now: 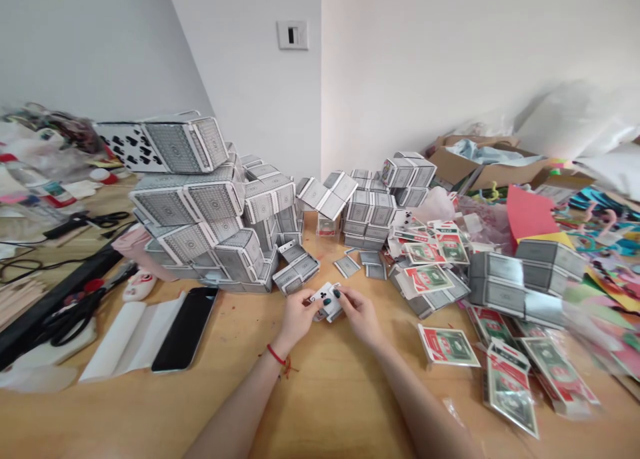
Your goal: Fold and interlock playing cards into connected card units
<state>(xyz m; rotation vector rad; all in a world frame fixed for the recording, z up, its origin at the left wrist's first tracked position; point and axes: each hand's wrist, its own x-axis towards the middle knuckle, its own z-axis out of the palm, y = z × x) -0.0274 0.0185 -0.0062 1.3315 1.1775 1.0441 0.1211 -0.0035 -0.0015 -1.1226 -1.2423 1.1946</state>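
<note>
Low over the front of the table, my left hand point(301, 313) and my right hand point(361, 314) meet around a few playing cards point(323, 293). The faces are turned up, and a black club shows on one. My left thumb presses on the cards from the left, while my right fingers pinch their right edge. How many cards there are, I cannot tell. Just beyond my hands lies a block of folded cards point(297, 270) with grey backs. Loose grey-backed cards point(347, 265) rest to the right of it.
Tall stacks of card blocks point(193, 202) stand at the left, smaller ones point(370, 209) behind. Red-and-green card boxes point(449, 345) lie at the right. A black phone point(186, 329) and black scissors point(83, 309) are on the left. An open cardboard box point(483, 179) sits at the back right.
</note>
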